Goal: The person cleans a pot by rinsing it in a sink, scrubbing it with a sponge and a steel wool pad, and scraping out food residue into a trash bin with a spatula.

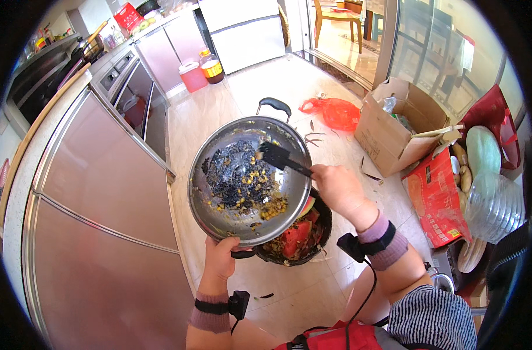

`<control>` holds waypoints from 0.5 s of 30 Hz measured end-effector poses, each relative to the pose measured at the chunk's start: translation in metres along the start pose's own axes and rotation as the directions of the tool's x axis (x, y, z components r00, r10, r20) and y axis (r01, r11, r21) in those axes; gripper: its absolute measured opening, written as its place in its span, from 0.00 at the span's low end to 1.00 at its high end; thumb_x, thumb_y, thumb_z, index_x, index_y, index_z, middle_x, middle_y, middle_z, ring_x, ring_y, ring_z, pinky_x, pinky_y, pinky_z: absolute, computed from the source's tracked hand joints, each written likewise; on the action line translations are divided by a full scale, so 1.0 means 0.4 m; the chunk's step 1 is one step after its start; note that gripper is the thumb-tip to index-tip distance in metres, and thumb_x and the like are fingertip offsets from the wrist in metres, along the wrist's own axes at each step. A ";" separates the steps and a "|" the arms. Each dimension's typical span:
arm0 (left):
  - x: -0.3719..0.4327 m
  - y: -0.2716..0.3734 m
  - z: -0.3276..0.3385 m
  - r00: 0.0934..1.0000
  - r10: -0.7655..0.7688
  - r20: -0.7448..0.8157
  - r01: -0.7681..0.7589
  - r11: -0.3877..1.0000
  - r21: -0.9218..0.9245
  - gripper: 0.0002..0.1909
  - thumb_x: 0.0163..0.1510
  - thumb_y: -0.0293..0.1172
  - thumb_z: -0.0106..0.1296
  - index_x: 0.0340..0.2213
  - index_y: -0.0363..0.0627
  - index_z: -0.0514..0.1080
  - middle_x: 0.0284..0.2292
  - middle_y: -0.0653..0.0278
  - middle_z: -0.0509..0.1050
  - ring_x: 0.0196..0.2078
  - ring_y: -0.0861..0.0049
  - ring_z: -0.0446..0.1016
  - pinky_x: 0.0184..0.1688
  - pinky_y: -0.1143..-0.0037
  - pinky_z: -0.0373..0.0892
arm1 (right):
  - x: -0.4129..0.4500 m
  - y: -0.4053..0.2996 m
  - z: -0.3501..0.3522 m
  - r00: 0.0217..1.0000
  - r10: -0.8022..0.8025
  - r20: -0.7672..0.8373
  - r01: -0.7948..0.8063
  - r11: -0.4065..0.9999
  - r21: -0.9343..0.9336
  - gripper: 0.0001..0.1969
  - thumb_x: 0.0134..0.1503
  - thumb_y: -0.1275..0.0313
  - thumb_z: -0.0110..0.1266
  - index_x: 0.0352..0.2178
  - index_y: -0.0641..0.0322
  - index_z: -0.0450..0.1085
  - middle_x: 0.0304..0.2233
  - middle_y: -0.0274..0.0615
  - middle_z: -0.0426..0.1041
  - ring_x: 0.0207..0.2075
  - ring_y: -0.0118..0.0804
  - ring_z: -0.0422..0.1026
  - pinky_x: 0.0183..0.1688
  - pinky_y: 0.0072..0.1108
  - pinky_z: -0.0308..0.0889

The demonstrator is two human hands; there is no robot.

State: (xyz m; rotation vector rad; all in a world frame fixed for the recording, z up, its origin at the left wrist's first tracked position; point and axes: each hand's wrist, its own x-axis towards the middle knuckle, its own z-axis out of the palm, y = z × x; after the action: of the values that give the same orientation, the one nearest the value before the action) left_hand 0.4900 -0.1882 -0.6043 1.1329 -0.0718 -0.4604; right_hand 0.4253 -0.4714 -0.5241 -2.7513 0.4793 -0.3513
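My left hand (219, 262) grips the near side of a wide steel pan (198, 175) by its rim and handle. The pan's inside is coated with black burnt residue (231, 175), yellow corn kernels (273, 209) and food scraps. My right hand (342, 192) is closed around the handle of a black spatula (277, 156), its blade over the upper right of the pan. Partly hidden beneath the pan is a dark waste bin (322, 232), holding watermelon pieces (296, 236) and other scraps. The pan's far loop handle (274, 104) points away from me.
To the right stand a cardboard box (379, 135), a red printed bag (436, 197) and clear plastic containers (495, 205). A red plastic bag (333, 113) and dark peelings (314, 135) lie on the tiled floor. Cabinets (104, 166) line the left; two jugs (193, 76) stand beyond.
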 end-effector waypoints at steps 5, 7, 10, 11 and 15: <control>-0.004 -0.001 0.012 0.999 0.049 -0.013 -0.049 0.999 0.017 0.31 0.43 0.12 0.42 0.52 0.38 0.56 0.42 0.51 0.70 0.35 0.60 0.76 0.30 0.67 0.77 | 0.003 0.049 -0.084 0.980 0.131 0.147 -0.096 0.970 -0.223 0.11 0.55 0.67 0.46 0.33 0.53 0.75 0.28 0.50 0.76 0.32 0.51 0.75 0.37 0.36 0.70; -0.001 0.002 0.007 1.000 0.017 0.026 -0.019 0.996 0.083 0.32 0.42 0.12 0.42 0.53 0.39 0.55 0.42 0.52 0.70 0.34 0.62 0.76 0.28 0.70 0.77 | -0.003 0.021 -0.065 0.966 0.192 0.174 -0.138 0.950 -0.281 0.11 0.56 0.66 0.45 0.32 0.53 0.75 0.28 0.51 0.76 0.32 0.51 0.75 0.37 0.36 0.70; 0.007 -0.009 -0.005 0.998 0.063 0.011 -0.064 0.989 0.134 0.34 0.42 0.12 0.41 0.54 0.41 0.54 0.43 0.52 0.69 0.35 0.63 0.76 0.28 0.72 0.77 | -0.007 -0.019 -0.034 0.974 0.129 0.186 -0.075 0.959 -0.272 0.11 0.57 0.66 0.46 0.31 0.54 0.75 0.28 0.49 0.76 0.32 0.50 0.76 0.36 0.36 0.71; 0.003 -0.009 -0.006 0.998 0.063 0.011 -0.064 0.989 0.136 0.34 0.42 0.12 0.41 0.54 0.41 0.54 0.43 0.52 0.69 0.35 0.63 0.76 0.28 0.72 0.77 | -0.003 -0.005 -0.045 0.974 0.129 0.186 -0.075 0.960 -0.270 0.11 0.57 0.66 0.46 0.31 0.54 0.75 0.28 0.49 0.76 0.32 0.50 0.76 0.36 0.36 0.71; -0.003 -0.013 0.008 0.999 0.032 -0.016 -0.029 0.989 0.144 0.36 0.42 0.11 0.41 0.55 0.44 0.52 0.44 0.53 0.68 0.35 0.64 0.76 0.28 0.72 0.78 | -0.004 0.018 -0.061 0.983 0.155 0.102 -0.114 0.938 -0.326 0.11 0.57 0.67 0.45 0.31 0.55 0.75 0.28 0.48 0.76 0.32 0.49 0.76 0.35 0.36 0.71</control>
State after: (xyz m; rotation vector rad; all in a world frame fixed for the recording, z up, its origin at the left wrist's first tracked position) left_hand 0.4864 -0.1924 -0.6073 1.2759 -0.1079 -0.4228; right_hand 0.4145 -0.4836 -0.5046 -3.0037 0.7459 -0.0673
